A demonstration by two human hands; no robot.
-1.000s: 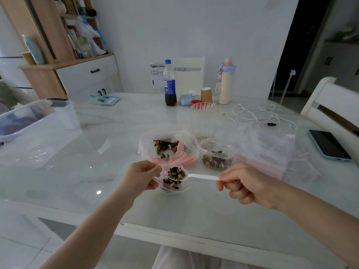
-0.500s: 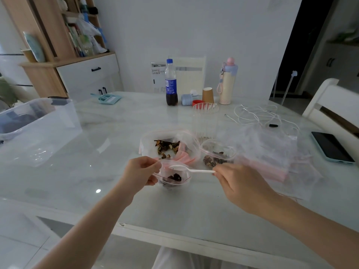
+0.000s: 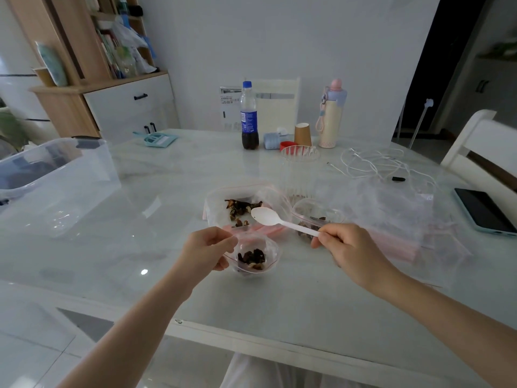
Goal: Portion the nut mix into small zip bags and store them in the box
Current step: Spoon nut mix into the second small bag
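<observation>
The small zip bag (image 3: 256,254) sits near the front middle of the tabletop (image 3: 173,191), its mouth held open, with a dark clump of nut mix (image 3: 251,259) at its bottom. The left hand (image 3: 207,252) pinches the bag's left rim between thumb and fingers, as it did a second ago. What differs is the spoon (image 3: 275,218): a second ago it lay loaded over the bag's mouth, half a second ago its bowl was down in the opening, and now it is lifted clear, bowl empty (only a dark speck near its tip) and raised above the bag toward the far side. The right hand (image 3: 348,252) grips the spoon's handle end in its fingertips and is now higher and farther right of the bag.

Just beyond the small bag lies a larger clear bag (image 3: 223,198) holding more of the mix, with a pink zip strip along its near edge. To its right stands another open bag (image 3: 317,215) with some nuts inside. A heap of empty bags (image 3: 397,208) spreads farther right, beside a phone (image 3: 484,211). The clear storage box (image 3: 53,177) rests at the far left, well apart from the hands.
</observation>
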